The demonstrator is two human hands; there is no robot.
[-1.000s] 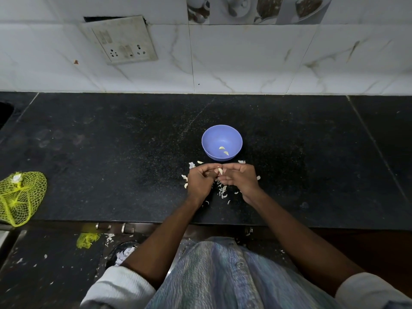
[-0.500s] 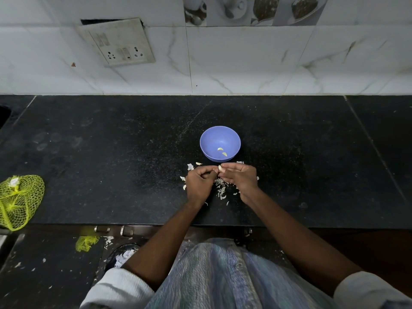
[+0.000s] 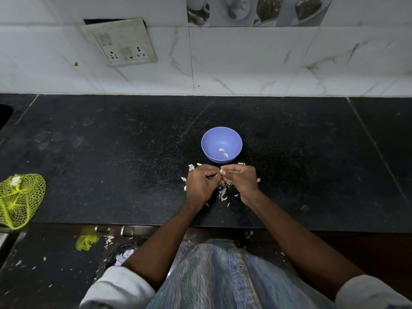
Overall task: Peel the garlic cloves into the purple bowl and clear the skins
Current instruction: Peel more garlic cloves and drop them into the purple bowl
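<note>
The purple bowl [image 3: 221, 139] stands on the black counter [image 3: 111, 163] with two peeled cloves [image 3: 223, 152] inside. Just in front of it my right hand [image 3: 242, 178] pinches a pale garlic clove [image 3: 222, 171] at its fingertips. My left hand [image 3: 200, 184] is curled, thumb and forefinger close together right beside the clove. Whether they hold a bit of skin is hidden. Loose white garlic skins [image 3: 223, 191] lie scattered on the counter under and around both hands.
A yellow mesh bag [image 3: 19, 197] lies at the counter's front left. A dark sink opening [image 3: 4, 112] is at the far left. The tiled wall carries a socket plate [image 3: 120, 41]. Skins and a yellow net scrap [image 3: 87, 241] litter the floor below.
My hands were pressed together on the clove; now they have drawn slightly apart, the clove staying in my right fingertips. The bowl has not moved.
</note>
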